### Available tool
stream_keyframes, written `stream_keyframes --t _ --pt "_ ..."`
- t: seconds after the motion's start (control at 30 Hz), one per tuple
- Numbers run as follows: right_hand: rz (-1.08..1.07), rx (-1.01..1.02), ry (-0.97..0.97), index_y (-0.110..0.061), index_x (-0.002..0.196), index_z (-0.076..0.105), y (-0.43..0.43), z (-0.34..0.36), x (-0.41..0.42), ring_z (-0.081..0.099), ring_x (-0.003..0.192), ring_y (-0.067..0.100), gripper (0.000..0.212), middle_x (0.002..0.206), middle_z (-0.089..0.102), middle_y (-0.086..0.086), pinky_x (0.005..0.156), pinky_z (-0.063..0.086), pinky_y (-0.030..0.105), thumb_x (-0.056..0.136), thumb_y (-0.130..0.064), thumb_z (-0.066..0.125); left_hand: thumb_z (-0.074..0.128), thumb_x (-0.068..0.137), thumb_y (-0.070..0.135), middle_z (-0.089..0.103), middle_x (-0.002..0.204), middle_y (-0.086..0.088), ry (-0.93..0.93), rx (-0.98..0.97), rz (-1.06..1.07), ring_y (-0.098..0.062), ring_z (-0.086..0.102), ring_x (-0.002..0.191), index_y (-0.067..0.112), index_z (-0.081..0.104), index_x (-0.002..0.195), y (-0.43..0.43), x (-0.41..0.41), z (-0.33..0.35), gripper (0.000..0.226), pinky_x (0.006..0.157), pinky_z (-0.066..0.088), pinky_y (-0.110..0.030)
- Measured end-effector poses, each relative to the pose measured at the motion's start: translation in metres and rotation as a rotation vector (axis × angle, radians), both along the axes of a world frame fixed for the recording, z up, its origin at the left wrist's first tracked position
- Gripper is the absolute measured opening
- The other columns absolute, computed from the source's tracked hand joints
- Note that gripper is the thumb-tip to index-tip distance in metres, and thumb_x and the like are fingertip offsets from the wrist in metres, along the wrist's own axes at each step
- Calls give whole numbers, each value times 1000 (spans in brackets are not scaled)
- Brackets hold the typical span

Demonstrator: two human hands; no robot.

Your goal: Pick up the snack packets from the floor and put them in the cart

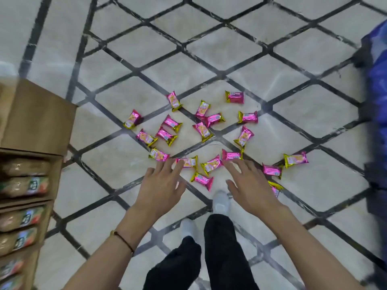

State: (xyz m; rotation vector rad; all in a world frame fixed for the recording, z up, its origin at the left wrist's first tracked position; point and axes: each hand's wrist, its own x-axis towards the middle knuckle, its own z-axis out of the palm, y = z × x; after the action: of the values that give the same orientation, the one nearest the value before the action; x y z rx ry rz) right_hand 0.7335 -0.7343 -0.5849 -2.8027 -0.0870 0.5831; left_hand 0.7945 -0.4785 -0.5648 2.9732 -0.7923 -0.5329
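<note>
Snack packets in shiny pink wrappers with gold ends lie scattered on the floor in the middle of the frame, just ahead of the person's feet. At the bottom centre are black trousers and two pale shoes, one foot set ahead of the other. Both bare forearms stretch forward from the lower corners, and a thin dark cord bracelet circles the left wrist. The left hand is palm down with its fingers straight and spread, holding nothing; its fingertips lie over the near edge of one packet, though contact cannot be judged. The right hand is likewise flat and splayed, holding nothing, its fingertips at the edge of another packet, and it partly hides a packet beneath its outer side. One packet sits between the two hands. Beyond them the rest spread in a loose cluster, some touching or overlapping, the farthest lying alone toward upper centre. The floor is pale tile crossed by dark diagonal bands. At the left edge stands an open cardboard box holding rows of brown wrapped goods. A blurred blue and dark object fills the right edge; what it is cannot be told.
</note>
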Motion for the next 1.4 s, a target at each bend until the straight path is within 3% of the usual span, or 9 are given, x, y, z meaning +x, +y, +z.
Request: stream_keyframes --t 0.3,0.53,0.63,0.73,0.9,1.0,1.13,1.27,1.4 --pt "-6 31 93 -24 152 33 -14 -256 36 34 137 32 60 153 39 6 94 45 51 97 -24 55 69 81 26 59 127 -17 53 -8 -70 -41 58 108 15 50 139 -2 38 -263 62 78 50 -50" --pt "134 -88 93 -23 146 43 2 -461 49 45 133 37 77 144 50 11 91 47 51 76 -16 74 69 80 20 53 137 -17 72 62 26 -41 52 121 18 44 147 16 56 -478 72 86 46 -53" --pt "153 -114 49 -26 150 40 -2 -515 65 38 140 37 87 149 46 11 102 41 55 71 -17 76 72 78 24 45 147 -16 61 79 6 -40 45 129 23 36 152 17 61 -540 82 97 40 -57" --pt "351 -118 23 -36 156 28 -1 -553 80 22 150 34 98 161 33 8 116 26 60 72 -17 75 72 78 23 35 155 -15 30 112 -93 -40 35 139 31 23 157 13 70 -586 94 104 34 -63" --pt "557 -172 25 -42 157 4 -3 -597 102 19 151 33 112 161 29 10 122 12 58 75 -25 77 71 85 31 29 158 -17 15 164 -254 -42 29 142 40 0 158 20 86 -635 102 109 27 -69" --pt "633 -217 30 -35 157 13 -3 -612 106 35 140 35 110 150 42 13 121 17 57 71 -27 80 67 89 35 34 153 -20 17 155 -301 -43 35 137 40 -2 159 24 89 -647 99 107 31 -64" --pt "552 -209 -7 -22 149 35 1 -618 102 55 107 36 92 120 59 13 96 45 51 68 -19 79 66 90 32 39 145 -21 19 144 -290 -42 41 127 36 -5 160 24 86 -650 99 98 38 -55" --pt "441 -253 -14 -18 152 29 5 -600 90 55 102 35 91 119 60 10 83 44 48 74 -22 76 68 89 26 46 134 -21 37 132 -213 -39 50 110 34 -1 161 23 74 -635 100 88 42 -52" --pt "218 -268 -10 -16 153 28 10 -564 76 55 98 36 92 115 60 12 79 44 47 75 -28 73 62 90 35 50 120 -21 86 55 -61 -40 53 94 31 7 161 24 56 -591 90 76 47 -50"
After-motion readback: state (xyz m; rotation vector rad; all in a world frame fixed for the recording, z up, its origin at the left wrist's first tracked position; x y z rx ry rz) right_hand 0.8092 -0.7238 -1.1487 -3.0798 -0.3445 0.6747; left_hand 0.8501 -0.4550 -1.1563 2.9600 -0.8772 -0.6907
